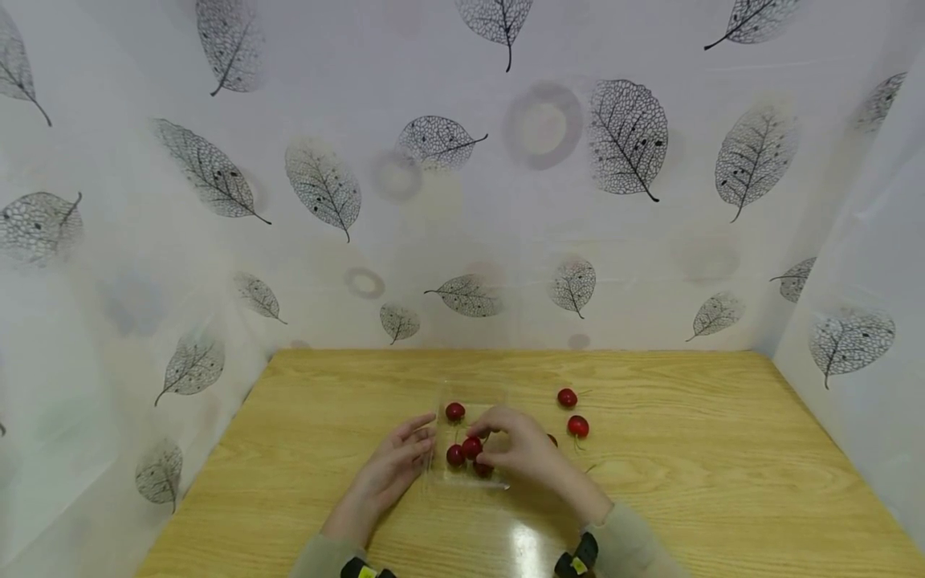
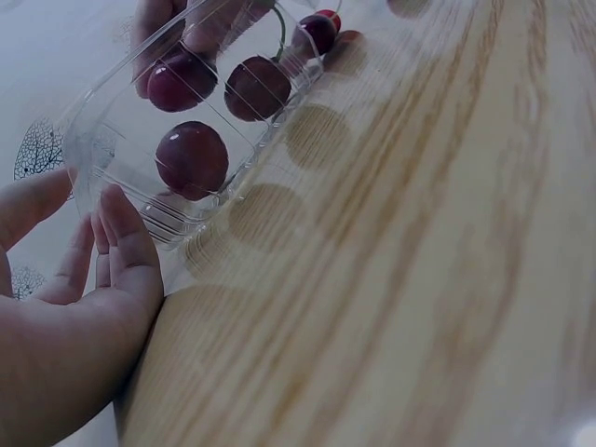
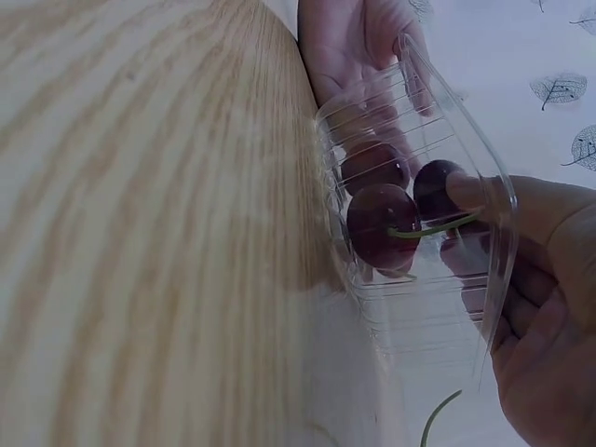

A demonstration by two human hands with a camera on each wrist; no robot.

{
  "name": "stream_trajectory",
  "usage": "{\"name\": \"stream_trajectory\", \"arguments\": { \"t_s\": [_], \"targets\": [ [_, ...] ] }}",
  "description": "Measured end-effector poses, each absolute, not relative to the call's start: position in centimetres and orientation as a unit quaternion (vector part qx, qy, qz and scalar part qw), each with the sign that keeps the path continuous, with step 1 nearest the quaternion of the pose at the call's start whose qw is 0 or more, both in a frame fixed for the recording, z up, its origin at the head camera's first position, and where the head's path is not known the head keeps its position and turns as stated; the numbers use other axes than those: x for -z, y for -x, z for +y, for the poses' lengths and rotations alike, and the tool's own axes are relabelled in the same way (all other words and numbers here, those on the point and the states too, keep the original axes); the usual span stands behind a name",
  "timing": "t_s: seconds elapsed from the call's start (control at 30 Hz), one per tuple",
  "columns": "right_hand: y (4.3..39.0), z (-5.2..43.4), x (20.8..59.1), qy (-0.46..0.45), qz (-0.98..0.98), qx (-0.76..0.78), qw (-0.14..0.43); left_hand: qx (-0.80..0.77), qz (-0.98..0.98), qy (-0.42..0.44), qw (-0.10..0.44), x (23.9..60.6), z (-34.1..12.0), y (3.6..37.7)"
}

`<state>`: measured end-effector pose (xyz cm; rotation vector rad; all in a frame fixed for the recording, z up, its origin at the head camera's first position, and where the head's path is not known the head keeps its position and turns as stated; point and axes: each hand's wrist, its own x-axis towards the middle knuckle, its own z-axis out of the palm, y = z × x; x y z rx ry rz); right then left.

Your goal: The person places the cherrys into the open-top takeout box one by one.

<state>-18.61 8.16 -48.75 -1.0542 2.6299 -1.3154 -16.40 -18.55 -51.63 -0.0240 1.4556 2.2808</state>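
Observation:
A clear plastic box [image 1: 470, 482] stands on the table with several dark red cherries in it, among them a cherry [image 1: 455, 412] near its far end. Inside the box, my right hand [image 1: 523, 449] pinches one cherry [image 1: 472, 447] between thumb and fingers, close beside other cherries [image 3: 382, 228]. My left hand [image 1: 397, 466] rests against the left side of the box, its fingers [image 2: 130, 237] fairly straight and touching the plastic wall. In the right wrist view a green stem crosses near the right thumb.
Right of the box lie loose cherries on the wooden table [image 1: 686, 449]: one cherry [image 1: 567, 397] farther back, another cherry [image 1: 578, 425] nearer, and a third partly hidden behind the right hand. A leaf-patterned sheet [image 1: 470, 201] encloses the table's back and sides.

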Motion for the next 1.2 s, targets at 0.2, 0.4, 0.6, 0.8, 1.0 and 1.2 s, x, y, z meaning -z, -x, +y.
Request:
{"name": "stream_trajectory", "arguments": {
  "t_s": [0.2, 0.4, 0.6, 0.8, 1.0, 1.2],
  "targets": [
    [18.4, 8.0, 48.8, 0.338, 0.856, 0.391, -0.008, -0.822, 0.527, 0.014, 0.216, 51.6, -18.5, 16.4],
    [18.2, 7.9, 48.8, 0.331, 0.861, 0.386, -0.01, -0.819, 0.531, 0.017, 0.215, 51.6, -18.5, 16.3],
    [18.2, 8.0, 48.6, 0.321, 0.855, 0.408, 0.001, -0.815, 0.54, 0.013, 0.21, 51.8, -18.4, 16.3],
    [18.3, 8.1, 48.7, 0.317, 0.843, 0.434, 0.007, -0.816, 0.539, 0.012, 0.209, 51.8, -18.3, 16.3],
    [18.7, 8.5, 48.6, 0.312, 0.833, 0.457, 0.005, -0.815, 0.54, 0.011, 0.21, 51.9, -18.3, 16.3],
    [18.9, 8.9, 48.4, 0.307, 0.823, 0.478, 0.003, -0.814, 0.542, 0.008, 0.208, 52.1, -18.4, 16.4]
  ]
}}
